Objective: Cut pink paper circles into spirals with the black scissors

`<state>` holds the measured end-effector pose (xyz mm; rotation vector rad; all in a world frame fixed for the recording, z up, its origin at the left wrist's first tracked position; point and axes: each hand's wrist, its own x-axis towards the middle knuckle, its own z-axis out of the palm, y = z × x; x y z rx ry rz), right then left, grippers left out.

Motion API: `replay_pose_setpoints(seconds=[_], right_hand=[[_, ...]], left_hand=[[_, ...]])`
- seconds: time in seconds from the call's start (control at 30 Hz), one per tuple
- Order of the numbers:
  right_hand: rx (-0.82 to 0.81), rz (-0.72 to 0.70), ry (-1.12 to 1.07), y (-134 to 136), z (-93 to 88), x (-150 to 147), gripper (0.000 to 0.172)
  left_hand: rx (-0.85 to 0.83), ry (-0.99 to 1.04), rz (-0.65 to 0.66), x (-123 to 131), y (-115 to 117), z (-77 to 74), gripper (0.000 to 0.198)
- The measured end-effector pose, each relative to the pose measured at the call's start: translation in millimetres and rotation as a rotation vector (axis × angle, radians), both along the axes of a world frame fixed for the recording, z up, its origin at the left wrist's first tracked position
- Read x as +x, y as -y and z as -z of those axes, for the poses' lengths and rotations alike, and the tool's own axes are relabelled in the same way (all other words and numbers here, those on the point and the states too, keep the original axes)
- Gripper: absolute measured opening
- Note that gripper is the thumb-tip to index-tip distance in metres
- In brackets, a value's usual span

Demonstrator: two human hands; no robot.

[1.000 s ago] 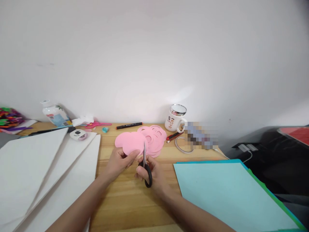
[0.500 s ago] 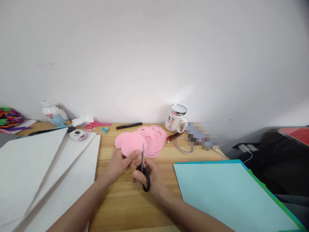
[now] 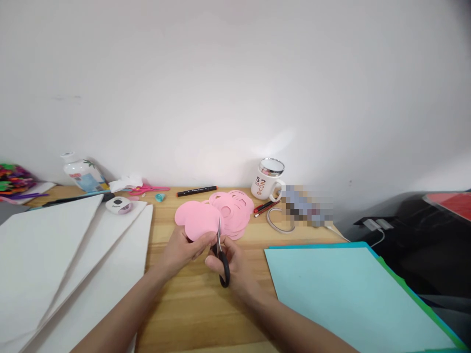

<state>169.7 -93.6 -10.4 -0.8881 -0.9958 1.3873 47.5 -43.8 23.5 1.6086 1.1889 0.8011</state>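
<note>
Between the thumb and fingers of my left hand (image 3: 186, 252) is a pink paper cutout (image 3: 200, 220) with rounded lobes. My right hand (image 3: 233, 264) is closed around black-handled scissors (image 3: 223, 267), thumb and fingers at the handle loops. The blades point up and away from me, at the right edge of the pink paper. Just behind the held piece lies a pile of pink paper pieces (image 3: 235, 215), some with round holes cut in them.
White sheets (image 3: 55, 245) lie at left with a small white device (image 3: 119, 205) on top. A black marker (image 3: 196, 191), pink scissors (image 3: 150, 189) and a mug (image 3: 268, 181) stand or lie along the wall. Light blue sheets (image 3: 342, 289) are at right.
The scissors and my right hand have shifted slightly, and the handle loops sit a little higher. My left thumb has moved slightly right along the paper.
</note>
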Motion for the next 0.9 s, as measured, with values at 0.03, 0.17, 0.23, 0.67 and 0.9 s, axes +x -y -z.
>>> replay_pose_setpoints(seconds=[0.03,0.17,0.23,0.67,0.9], right_hand=[[-0.001,0.0,0.002,0.3,0.6,-0.1,0.035],[-0.032,0.011,0.027,1.0,1.8,0.0,0.034],[-0.055,0.014,0.041,1.3,1.9,0.2,0.034],[-0.058,0.001,0.03,2.7,1.9,1.0,0.032],[-0.085,0.018,0.022,4.3,0.9,-4.6,0.035]], left_hand=[[0.003,0.007,0.001,-0.1,-0.1,0.0,0.039],[0.018,0.025,0.003,-1.1,-0.6,-0.3,0.041],[0.031,0.017,0.005,-1.9,-1.1,-0.3,0.044],[0.059,0.037,-0.003,-4.6,-4.4,0.2,0.046],[0.008,0.096,0.009,-2.9,-5.3,2.1,0.048]])
